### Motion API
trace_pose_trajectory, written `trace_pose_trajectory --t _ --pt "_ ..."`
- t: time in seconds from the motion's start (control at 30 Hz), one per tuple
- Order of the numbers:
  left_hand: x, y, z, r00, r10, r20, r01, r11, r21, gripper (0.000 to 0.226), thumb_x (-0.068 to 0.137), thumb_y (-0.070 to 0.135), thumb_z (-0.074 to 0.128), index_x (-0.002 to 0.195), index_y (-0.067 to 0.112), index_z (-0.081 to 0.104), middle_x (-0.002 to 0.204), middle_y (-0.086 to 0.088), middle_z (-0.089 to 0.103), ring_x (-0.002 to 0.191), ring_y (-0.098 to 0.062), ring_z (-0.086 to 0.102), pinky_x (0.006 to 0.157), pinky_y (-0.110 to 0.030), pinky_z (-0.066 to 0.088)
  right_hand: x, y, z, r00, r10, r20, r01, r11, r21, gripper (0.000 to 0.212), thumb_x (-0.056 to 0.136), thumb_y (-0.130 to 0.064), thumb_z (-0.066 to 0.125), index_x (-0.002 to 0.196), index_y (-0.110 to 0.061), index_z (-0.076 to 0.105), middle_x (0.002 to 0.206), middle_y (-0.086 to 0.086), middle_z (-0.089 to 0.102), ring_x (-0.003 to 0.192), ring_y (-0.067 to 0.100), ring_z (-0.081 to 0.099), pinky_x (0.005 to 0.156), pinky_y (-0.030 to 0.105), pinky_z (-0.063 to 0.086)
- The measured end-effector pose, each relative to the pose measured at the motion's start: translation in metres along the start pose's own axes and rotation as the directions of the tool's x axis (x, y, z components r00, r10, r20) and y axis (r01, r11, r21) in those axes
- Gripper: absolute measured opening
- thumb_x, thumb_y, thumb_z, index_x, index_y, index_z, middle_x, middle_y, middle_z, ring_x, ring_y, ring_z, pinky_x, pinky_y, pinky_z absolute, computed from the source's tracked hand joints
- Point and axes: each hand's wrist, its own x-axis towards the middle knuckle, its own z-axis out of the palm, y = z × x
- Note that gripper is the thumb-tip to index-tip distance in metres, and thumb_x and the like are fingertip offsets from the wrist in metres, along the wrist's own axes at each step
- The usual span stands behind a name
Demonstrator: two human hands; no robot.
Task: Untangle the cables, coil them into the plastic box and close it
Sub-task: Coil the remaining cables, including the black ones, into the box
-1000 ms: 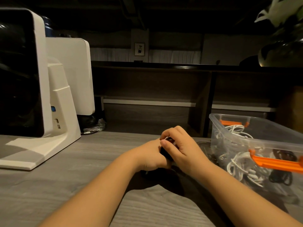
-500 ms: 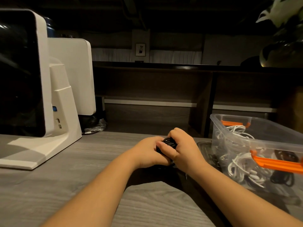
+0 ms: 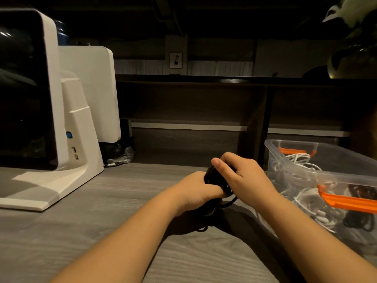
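Head view — black cable (image 3: 216, 179) seemingly coiled.

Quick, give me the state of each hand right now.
Left hand: closed, fingers curled round the black cable bundle.
Right hand: closed on the same black cable bundle, thumb up on top of it.

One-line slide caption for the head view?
Both hands grip a black cable beside the open plastic box.
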Motion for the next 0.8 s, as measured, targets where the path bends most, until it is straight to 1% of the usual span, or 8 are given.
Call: trace_pose_trajectory --t 0.1,0.2,0.33,0.5,0.57,0.67,0.73,0.8 --pt "-0.002 0.002 -0.004 0.999 -0.016 0.038 0.014 0.998 0.064 0.012 0.087 0.023 0.067 0.097 0.016 0.069 0.088 -0.004 0.069 0.089 -0.022 0.066 0.093 -0.042 0.053 -0.004 0.001 -0.014 0.994 0.028 0.104 -0.034 0.998 0.054 0.042 0.086 -0.065 0.041 0.091 -0.029 0.062 0.082 -0.009 0.066 0.08 0.004 0.062 0.071 0.026 0.052" --pt "-0.005 0.005 -0.009 0.998 -0.027 0.05 0.02 0.992 0.124 0.011 0.085 0.022 0.07 0.096 0.024 0.068 0.093 -0.001 0.071 0.093 -0.019 0.068 0.087 -0.034 0.053 -0.005 0.002 -0.027 0.997 -0.046 0.06 0.035 0.983 0.179 0.009 0.096 -0.029 0.058 0.09 -0.026 0.064 0.077 -0.011 0.063 0.073 0.0 0.059 0.068 0.016 0.049" --pt "-0.011 0.015 -0.009 0.985 -0.032 0.17 -0.015 0.963 0.268 0.019 0.082 0.02 0.074 0.1 0.024 0.068 0.104 -0.005 0.072 0.101 -0.021 0.068 0.094 -0.037 0.055 -0.002 -0.002 -0.026 0.986 -0.167 -0.018 0.166 0.95 0.263 0.009 0.091 -0.017 0.066 0.088 -0.024 0.071 0.081 -0.009 0.068 0.08 0.005 0.063 0.074 0.016 0.051" --pt "-0.013 0.018 0.001 0.958 0.046 0.283 -0.119 0.962 0.247 0.027 0.084 0.01 0.072 0.11 0.016 0.066 0.108 -0.006 0.072 0.103 -0.02 0.067 0.094 -0.036 0.054 0.005 0.005 -0.013 0.998 0.026 0.052 -0.049 0.856 0.515 0.013 0.085 -0.01 0.07 0.082 -0.022 0.075 0.08 -0.006 0.074 0.079 0.003 0.068 0.072 0.017 0.052" --pt "-0.011 0.011 -0.001 0.977 0.068 0.203 -0.107 0.976 0.188 0.029 0.084 0.016 0.073 0.112 0.016 0.068 0.108 -0.007 0.072 0.102 -0.02 0.068 0.095 -0.035 0.054 0.004 0.014 -0.008 0.982 0.132 0.136 -0.183 0.848 0.498 0.015 0.088 -0.009 0.067 0.08 -0.019 0.075 0.074 -0.003 0.072 0.073 0.007 0.067 0.068 0.021 0.052" --pt "-0.001 -0.002 -0.007 0.993 0.004 -0.115 -0.017 0.994 -0.105 0.017 0.087 0.021 0.07 0.104 0.017 0.072 0.092 -0.006 0.075 0.091 -0.022 0.071 0.088 -0.038 0.056 -0.001 0.019 -0.003 0.93 0.226 0.291 -0.304 0.917 0.26 0.022 0.098 -0.014 0.056 0.084 -0.019 0.073 0.064 -0.001 0.06 0.051 0.008 0.052 0.05 0.027 0.043" --pt "0.007 -0.009 -0.012 0.95 -0.088 -0.299 -0.014 0.946 -0.323 0.023 0.09 0.023 0.068 0.112 0.016 0.066 0.098 -0.011 0.073 0.092 -0.026 0.07 0.082 -0.041 0.058 -0.001 0.012 0.001 0.898 0.243 0.367 -0.28 0.959 0.051 0.023 0.102 -0.026 0.049 0.096 -0.019 0.071 0.063 -0.006 0.054 0.049 0.006 0.045 0.046 0.022 0.038" --pt "0.01 -0.011 -0.016 0.894 -0.125 -0.43 -0.021 0.948 -0.318 0.024 0.092 0.024 0.065 0.115 0.019 0.061 0.102 -0.009 0.07 0.091 -0.024 0.068 0.07 -0.031 0.056 -0.001 0.002 0.007 0.907 0.183 0.379 -0.141 0.98 -0.138 0.025 0.103 -0.031 0.046 0.105 -0.02 0.069 0.071 -0.011 0.057 0.06 0.004 0.051 0.054 0.02 0.041"
